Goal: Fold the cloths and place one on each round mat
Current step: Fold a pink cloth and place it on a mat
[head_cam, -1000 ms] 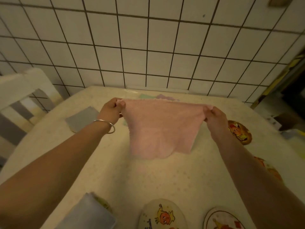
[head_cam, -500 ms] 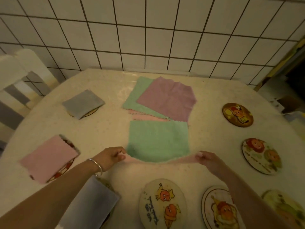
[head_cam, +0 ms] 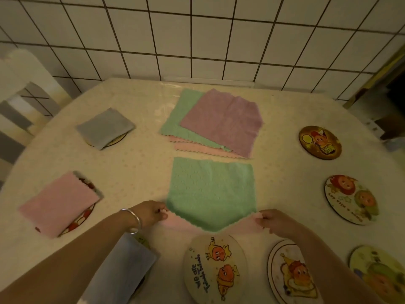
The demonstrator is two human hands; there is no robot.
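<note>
Pinching the pink cloth's [head_cam: 175, 222] near corners, the left hand [head_cam: 151, 212] and right hand [head_cam: 272, 220] have brought it down from mid-air a second ago to the table [head_cam: 135, 172]. A green cloth [head_cam: 211, 191] covers most of it, so folding seems under way; beyond lies the unfolded pile [head_cam: 210, 123], with bare round mats [head_cam: 320, 142] waiting at right.

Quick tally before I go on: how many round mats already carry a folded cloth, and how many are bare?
Mats with a folded cloth: 3 (grey cloth, pink folded cloth, blue cloth)
Bare mats: 5 (near-centre mat, near-right mat, corner mat, mid-right mat, far-right mat)
Total: 8 mats
</note>
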